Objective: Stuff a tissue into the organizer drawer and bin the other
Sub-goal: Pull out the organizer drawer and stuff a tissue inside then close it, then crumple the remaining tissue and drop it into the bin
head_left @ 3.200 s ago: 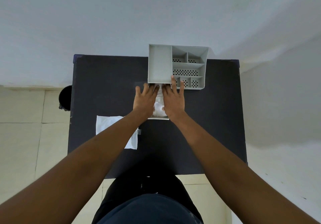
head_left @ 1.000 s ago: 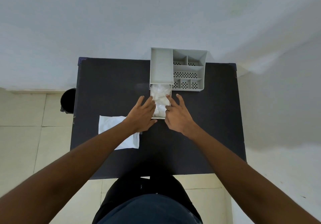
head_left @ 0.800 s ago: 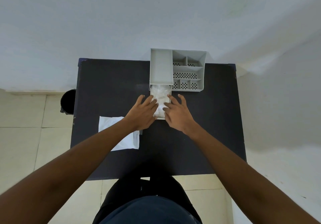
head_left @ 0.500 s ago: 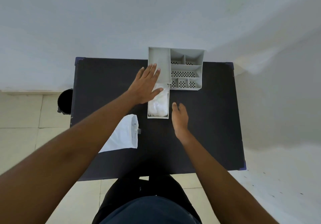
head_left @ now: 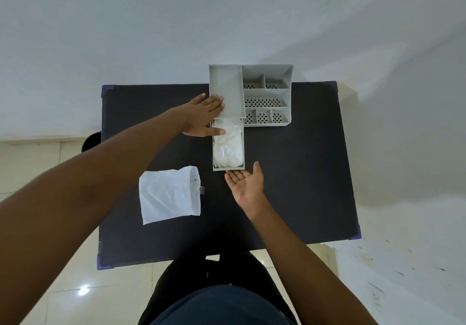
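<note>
Two tissues: one crumpled white tissue (head_left: pixel 228 144) lies inside the pulled-out grey plastic drawer (head_left: pixel 228 168); one flat white tissue (head_left: pixel 169 194) lies on the black surface (head_left: pixel 297 173), left of the drawer.
Organizer: grey plastic compartmented organizer (head_left: pixel 264 92) at the far edge; drawer extends toward the person.
Left hand (head_left: pixel 205 116): flat, grip released, against the organizer's left side, thumb over the drawer.
Right hand (head_left: pixel 245 186): palm up, grip released, fingertips at the drawer front.
Bin: dark round bin (head_left: pixel 91 141) on the floor, left of the surface.
</note>
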